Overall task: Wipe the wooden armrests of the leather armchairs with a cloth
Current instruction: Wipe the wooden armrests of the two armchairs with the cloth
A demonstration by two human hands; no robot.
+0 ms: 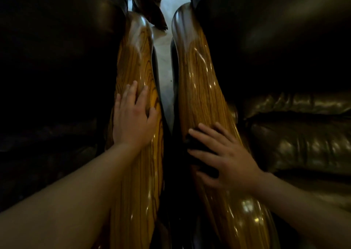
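Two glossy wooden armrests run side by side up the middle. My left hand (133,117) lies flat on the left armrest (133,58), fingers spread and empty. On the right armrest (197,89), my right hand (224,157) presses down on a dark cloth (199,148). The cloth shows between and under the fingers; most of it is hidden by the hand.
Dark leather armchairs flank the armrests: one seat at the left (57,68) and one at the right (296,131). A narrow gap with pale floor (165,66) separates the chairs. A dark carved wooden piece (152,7) sits at the far end of the gap.
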